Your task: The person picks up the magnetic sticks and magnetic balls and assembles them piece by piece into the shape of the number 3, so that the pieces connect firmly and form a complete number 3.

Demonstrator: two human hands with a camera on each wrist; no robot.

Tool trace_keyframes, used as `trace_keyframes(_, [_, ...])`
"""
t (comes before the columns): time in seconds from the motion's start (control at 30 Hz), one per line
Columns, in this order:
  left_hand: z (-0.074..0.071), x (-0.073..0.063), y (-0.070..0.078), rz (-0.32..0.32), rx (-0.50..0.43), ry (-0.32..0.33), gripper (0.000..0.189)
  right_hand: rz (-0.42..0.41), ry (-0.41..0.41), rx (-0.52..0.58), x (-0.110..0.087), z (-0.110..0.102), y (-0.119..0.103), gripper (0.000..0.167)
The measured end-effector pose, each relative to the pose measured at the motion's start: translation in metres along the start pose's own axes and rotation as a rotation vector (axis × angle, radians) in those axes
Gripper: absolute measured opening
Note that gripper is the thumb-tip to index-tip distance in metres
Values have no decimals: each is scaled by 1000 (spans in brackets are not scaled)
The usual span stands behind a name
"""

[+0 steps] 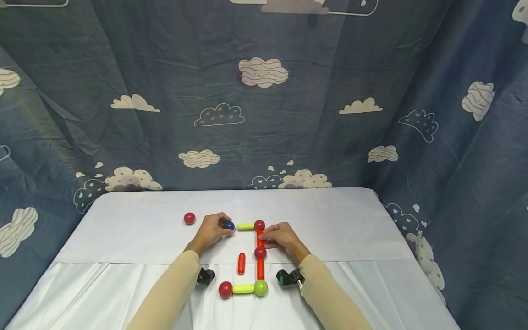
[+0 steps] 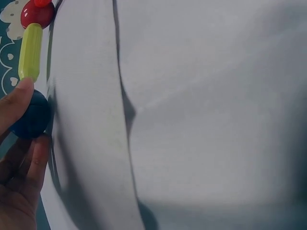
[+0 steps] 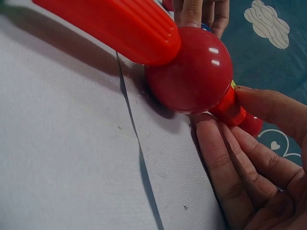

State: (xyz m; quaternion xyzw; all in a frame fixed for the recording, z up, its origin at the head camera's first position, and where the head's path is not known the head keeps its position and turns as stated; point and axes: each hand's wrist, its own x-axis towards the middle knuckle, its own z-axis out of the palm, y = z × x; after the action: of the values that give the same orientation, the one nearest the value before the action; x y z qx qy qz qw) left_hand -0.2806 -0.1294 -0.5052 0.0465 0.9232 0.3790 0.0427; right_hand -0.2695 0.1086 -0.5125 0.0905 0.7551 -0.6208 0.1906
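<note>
My left hand [image 1: 211, 232] pinches a dark blue ball [image 1: 228, 225] between thumb and fingers, near the free end of a yellow-green rod [image 1: 245, 226]. In the left wrist view the blue ball [image 2: 32, 115] lies close to that rod [image 2: 30, 52]; whether they touch I cannot tell. The rod's other end meets a red ball [image 1: 259, 225]. My right hand [image 1: 284, 239] pinches the upper red rod [image 1: 259, 238], which runs from that ball to a middle red ball [image 1: 260, 253]. A lower red rod [image 1: 260, 269] leads down to a green ball [image 1: 261, 288].
Another yellow-green rod [image 1: 243, 288] links the green ball to a red ball [image 1: 225, 289] at the near left. A loose red rod [image 1: 241, 264] lies left of the chain. One red ball [image 1: 189, 218] sits apart on the white cloth [image 1: 140, 229], beyond my left hand.
</note>
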Motion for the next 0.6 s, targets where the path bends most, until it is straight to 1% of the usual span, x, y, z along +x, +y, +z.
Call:
trace_keyframes(0.3, [3,0,6,6,-14,-29,37,5,-6,-1,-2,-1,-1,19])
trace_keyframes(0.6, [3,-1,8,11,-1,-28,38,8,-2,-11,-3,0,-1,21])
